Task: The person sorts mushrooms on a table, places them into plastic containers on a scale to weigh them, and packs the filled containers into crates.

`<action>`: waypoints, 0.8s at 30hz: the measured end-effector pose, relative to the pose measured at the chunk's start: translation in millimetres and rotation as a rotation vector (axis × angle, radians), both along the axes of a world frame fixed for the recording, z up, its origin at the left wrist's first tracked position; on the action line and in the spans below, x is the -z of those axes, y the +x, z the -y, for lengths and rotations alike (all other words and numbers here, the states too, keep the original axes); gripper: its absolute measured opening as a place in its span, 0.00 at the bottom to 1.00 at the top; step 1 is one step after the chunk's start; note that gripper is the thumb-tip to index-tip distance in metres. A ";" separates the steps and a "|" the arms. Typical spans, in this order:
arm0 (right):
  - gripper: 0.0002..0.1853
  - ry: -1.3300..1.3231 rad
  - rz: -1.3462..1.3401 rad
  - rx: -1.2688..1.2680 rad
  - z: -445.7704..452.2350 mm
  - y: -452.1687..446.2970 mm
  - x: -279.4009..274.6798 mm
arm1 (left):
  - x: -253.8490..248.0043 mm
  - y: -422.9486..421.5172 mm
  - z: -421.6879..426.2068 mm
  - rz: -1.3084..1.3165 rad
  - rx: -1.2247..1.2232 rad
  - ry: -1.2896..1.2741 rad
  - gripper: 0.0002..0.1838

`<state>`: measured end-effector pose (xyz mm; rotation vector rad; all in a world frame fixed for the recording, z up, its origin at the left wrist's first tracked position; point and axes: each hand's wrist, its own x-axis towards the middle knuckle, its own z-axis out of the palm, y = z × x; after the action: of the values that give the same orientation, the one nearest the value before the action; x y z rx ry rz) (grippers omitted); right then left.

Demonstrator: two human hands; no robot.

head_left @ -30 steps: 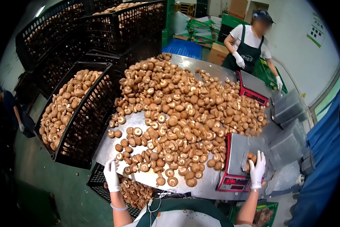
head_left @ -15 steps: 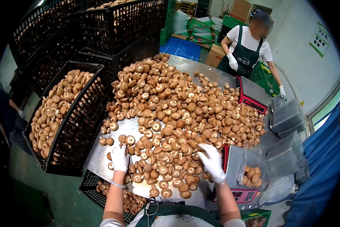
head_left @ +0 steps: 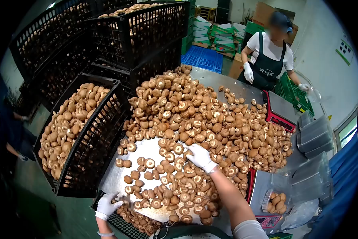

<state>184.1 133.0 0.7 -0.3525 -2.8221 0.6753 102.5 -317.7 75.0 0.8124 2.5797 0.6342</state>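
at the far left a person in dark clothes (head_left: 13,131) stands in the dimness, and next comes a black crate (head_left: 89,161) tilted beside the table and heaped with mushrooms that have not joined the loose ones. more black crates (head_left: 151,26) are stacked behind it, also well filled. the left hand (head_left: 107,206), gloved in white, is at the near edge of the table, over a lower crate (head_left: 125,225) that already has a good layer of mushrooms in it; its fingers are bent, but i cannot tell whether anything is between them. the metal table (head_left: 111,177) carries a big spread of loose mushrooms (head_left: 179,97), thick at the far side and thinner near the person, so most of what lies here is still to be dealt with. the right hand (head_left: 200,157), gloved too, reaches into the middle of that spread, fingertips down among the caps; whether they have closed on one is hidden. right of it, the near scale (head_left: 271,180) bears a clear tray (head_left: 265,204) with a small batch of mushrooms inside, a portion begun, though i cannot say if it is full. beyond, a co-worker (head_left: 271,61) stands behind the far scale (head_left: 280,105). stacks of clear containers (head_left: 316,137) line the right side, seemingly unused.
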 end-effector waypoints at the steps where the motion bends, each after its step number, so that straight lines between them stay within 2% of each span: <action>1: 0.21 -0.223 -0.089 -0.022 -4.6 2.8 -10.9 | 0.3 -7.3 -10.8 -0.004 0.006 -0.001 0.23; 3: 0.21 -1.026 -0.088 0.011 -12.2 17.7 -31.4 | -1.6 -21.6 -44.4 -0.045 -0.044 0.291 0.20; 4: 0.21 -1.317 -0.230 0.008 -11.1 25.3 -38.5 | -14.0 -25.7 -76.6 -0.092 -0.026 0.371 0.17; 5: 0.21 -1.604 -0.377 0.001 -10.5 32.8 -39.4 | -6.8 -35.0 -106.2 -0.058 -0.049 0.463 0.16; 7: 0.24 -1.956 -0.514 0.007 -16.0 48.8 -24.4 | 7.5 -56.6 -167.3 -0.145 0.097 0.513 0.13; 8: 0.25 -1.968 -0.550 0.071 -15.1 55.1 -24.9 | 13.2 -68.6 -199.6 -0.122 0.197 0.476 0.12; 9: 0.25 -1.979 -0.585 0.134 -12.6 62.0 -29.9 | 27.2 -82.2 -232.5 -0.221 0.328 0.485 0.11; 10: 0.25 -1.921 -0.569 0.329 -8.7 68.0 -37.0 | 53.2 -98.2 -262.7 -0.252 0.374 0.440 0.11; 12: 0.23 -2.005 -0.611 0.305 -16.0 86.3 -17.3 | 88.0 -120.4 -312.4 -0.441 0.443 0.354 0.13; 13: 0.22 -2.051 -0.644 0.261 -15.4 94.2 -18.0 | 93.8 -127.4 -331.7 -0.425 0.423 0.231 0.15; 15: 0.22 -2.040 -0.668 0.311 -14.5 109.2 -14.9 | 98.3 -133.0 -360.4 -0.477 0.420 -0.087 0.12; 19: 0.21 -2.043 -0.688 0.425 -7.8 129.8 -14.6 | 93.0 -137.6 -368.7 -0.470 0.463 -0.168 0.10; 23: 0.21 -2.096 -0.686 0.409 4.5 140.4 -9.6 | 89.2 -131.9 -349.5 -0.471 0.463 -0.152 0.11; 24: 0.20 -2.125 -0.705 0.470 9.4 141.0 -13.2 | 85.5 -130.1 -339.4 -0.437 0.432 -0.045 0.13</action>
<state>325.1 123.6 13.9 -0.6975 -0.4070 2.4963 -27.6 21.7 -10.6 1.5796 2.6301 0.2880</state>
